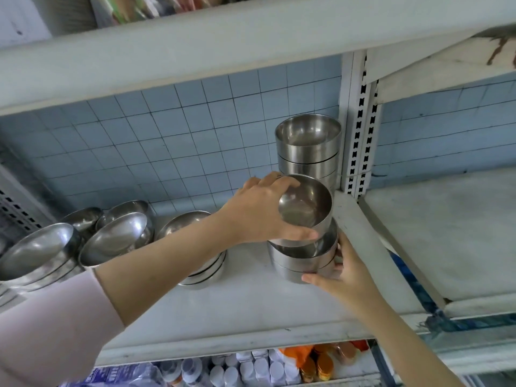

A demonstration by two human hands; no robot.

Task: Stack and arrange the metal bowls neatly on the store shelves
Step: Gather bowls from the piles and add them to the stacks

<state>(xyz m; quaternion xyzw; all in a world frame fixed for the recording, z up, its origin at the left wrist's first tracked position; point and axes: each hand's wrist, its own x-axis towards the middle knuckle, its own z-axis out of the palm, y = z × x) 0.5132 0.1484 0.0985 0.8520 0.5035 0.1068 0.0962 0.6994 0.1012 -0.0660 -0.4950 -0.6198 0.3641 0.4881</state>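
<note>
A straight-sided steel bowl (pixel 305 202) is gripped at its rim by the left hand (pixel 262 210), whose arm is stretched up and forward from the lower left in a pale pink sleeve (pixel 53 328). The fingers are curled over the far rim and the thumb (pixel 296 234) is laid along the near wall, so the bowl is pinched between them. It is held tilted, mouth toward the camera, directly over the short stack of bowls (pixel 301 258) standing on the white shelf (pixel 223 308); whether it touches that stack cannot be told. The stack is steadied from its right side by the right hand (pixel 339 270), fingers spread against the wall and thumb pressed at its base, the forearm raised from the lower right. Behind the short stack, a taller stack (pixel 308 146) is set against the slotted upright (pixel 358 127). To the left of the short stack, rounder bowls (pixel 117 236) are leaned in loose piles.
</note>
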